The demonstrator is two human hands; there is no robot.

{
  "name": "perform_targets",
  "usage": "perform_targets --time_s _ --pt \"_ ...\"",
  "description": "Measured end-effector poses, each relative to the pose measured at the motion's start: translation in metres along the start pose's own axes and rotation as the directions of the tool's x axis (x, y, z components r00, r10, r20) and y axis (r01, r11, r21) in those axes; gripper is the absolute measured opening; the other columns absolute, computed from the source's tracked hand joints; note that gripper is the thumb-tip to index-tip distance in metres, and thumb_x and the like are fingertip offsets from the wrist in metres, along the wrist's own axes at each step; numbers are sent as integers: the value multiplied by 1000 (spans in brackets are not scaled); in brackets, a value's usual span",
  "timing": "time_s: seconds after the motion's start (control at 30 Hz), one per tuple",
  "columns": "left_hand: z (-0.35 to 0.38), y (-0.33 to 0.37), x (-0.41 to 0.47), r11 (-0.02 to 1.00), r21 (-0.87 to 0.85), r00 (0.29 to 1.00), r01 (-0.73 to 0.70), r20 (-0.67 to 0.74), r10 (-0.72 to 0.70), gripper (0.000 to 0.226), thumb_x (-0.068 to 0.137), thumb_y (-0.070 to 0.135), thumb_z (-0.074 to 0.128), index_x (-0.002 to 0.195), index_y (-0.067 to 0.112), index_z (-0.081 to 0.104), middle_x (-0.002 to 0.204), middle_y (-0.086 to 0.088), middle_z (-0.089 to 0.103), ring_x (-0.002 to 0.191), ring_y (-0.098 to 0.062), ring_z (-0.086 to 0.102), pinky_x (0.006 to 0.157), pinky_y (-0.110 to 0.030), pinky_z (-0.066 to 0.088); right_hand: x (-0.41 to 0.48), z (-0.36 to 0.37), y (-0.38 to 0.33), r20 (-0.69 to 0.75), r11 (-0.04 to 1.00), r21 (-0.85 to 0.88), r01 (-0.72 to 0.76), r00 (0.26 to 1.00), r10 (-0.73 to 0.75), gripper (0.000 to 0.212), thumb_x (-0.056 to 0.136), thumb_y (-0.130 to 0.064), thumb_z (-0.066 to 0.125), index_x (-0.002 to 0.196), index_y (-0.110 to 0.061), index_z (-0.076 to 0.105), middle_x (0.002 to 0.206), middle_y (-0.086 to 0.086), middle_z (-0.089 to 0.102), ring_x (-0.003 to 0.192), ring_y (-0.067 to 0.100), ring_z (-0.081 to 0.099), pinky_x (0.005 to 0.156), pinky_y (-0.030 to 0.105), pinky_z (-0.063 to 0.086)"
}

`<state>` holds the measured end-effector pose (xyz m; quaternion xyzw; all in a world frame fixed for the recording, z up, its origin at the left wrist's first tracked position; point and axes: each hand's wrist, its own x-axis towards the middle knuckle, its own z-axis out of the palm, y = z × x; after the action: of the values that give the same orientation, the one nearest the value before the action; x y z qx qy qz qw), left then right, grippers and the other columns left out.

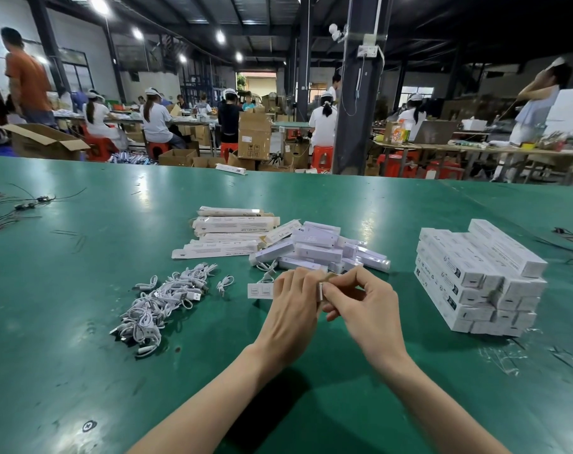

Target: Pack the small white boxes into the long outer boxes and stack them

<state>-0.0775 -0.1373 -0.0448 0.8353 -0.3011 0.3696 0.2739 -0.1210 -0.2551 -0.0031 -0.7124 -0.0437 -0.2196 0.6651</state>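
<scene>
While both hands meet over the middle of the green worktop [82, 355], they share one long outer box [260, 290]. The left hand [295, 303] has its fingers curled round the box's body, whose white printed end juts out toward 9 o'clock. The right hand [360, 299] is narrowly closed, thumb and forefinger pinching the box's near end where a brownish flap shows; its other fingers are loosely bent beneath.

At 12 o'clock from the hands, near them, lies a loose pile of small white boxes [321, 250], roughly a dozen, overlapping too much for an exact count. At 11 o'clock, touching that pile, is a pile of flat outer boxes [232, 231], about five or six visible. At 3 o'clock, well apart, stands one stack of packed boxes [478, 276], several layers high, laid crosswise, with a single box on top. At 9 o'clock sits one tangled heap of white cables [167, 296], too many to count, with one stray cable just beside it and another near the left hand's knuckles. Dark wires [13, 208] lie at 10 o'clock by the worktop's edge.
</scene>
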Motion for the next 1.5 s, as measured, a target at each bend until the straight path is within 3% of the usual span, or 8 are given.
perform_targets --time_s 0.13,0.23,0.37,0.53,0.7,0.87,1.27,1.5 --pt "-2 2 1 998 -53 999 25 -47 -28 18 89 14 41 106 18 37 93 -11 54 86 -17 38 83 -29 31 -5 4 1 67 881 -298 368 929 -365 21 80 2 74 69 -8 59 69 1 60 62 15 58 60 28 50" --pt "-4 4 2 998 -59 998 28 -57 -32 16 89 15 39 104 19 36 91 -10 52 83 -15 36 79 -26 29 -4 2 -1 178 763 -342 548 835 -520 21 80 6 72 70 -4 56 71 0 53 61 14 51 58 28 46" --pt "-5 6 4 995 -90 997 46 -54 -51 20 88 19 42 108 13 43 95 -11 54 87 -17 39 80 -32 34 1 -5 -4 242 738 -310 599 801 -548 16 79 8 72 76 -3 61 75 3 58 64 17 53 60 33 47" --pt "-9 2 6 990 -133 998 53 -34 -58 22 87 20 47 107 19 37 94 -10 54 86 -24 47 79 -39 40 1 -6 -6 255 696 -311 647 763 -594 20 80 9 71 89 -8 66 81 -2 59 70 6 52 67 19 46" --pt "-11 0 6 993 -92 997 68 -28 -71 27 86 16 52 107 0 51 94 -14 54 84 -30 51 76 -46 46 3 -6 -4 289 628 -351 695 718 -633 16 80 8 70 93 -1 69 89 -3 60 76 -1 51 72 14 46" --pt "-10 -2 6 992 -106 996 64 -47 -69 32 85 17 51 110 21 33 96 -11 53 88 -26 48 80 -40 42 2 -6 0 285 570 -378 730 677 -679 14 83 4 67 96 1 70 91 1 59 82 1 51 74 18 48" --pt "-4 -4 3 995 -83 998 47 -45 -51 27 82 13 47 109 15 41 94 -11 53 87 -22 43 79 -40 39 -2 -1 -1 235 719 -380 582 813 -533 12 83 4 69 88 -5 64 82 1 60 67 13 55 65 28 48" --pt "-3 -2 2 997 -77 998 30 -50 -34 26 84 17 43 110 18 38 96 -12 54 89 -20 41 80 -36 34 -10 6 1 114 828 -335 450 891 -438 17 85 0 70 92 -12 60 80 -5 66 67 9 62 66 22 51"
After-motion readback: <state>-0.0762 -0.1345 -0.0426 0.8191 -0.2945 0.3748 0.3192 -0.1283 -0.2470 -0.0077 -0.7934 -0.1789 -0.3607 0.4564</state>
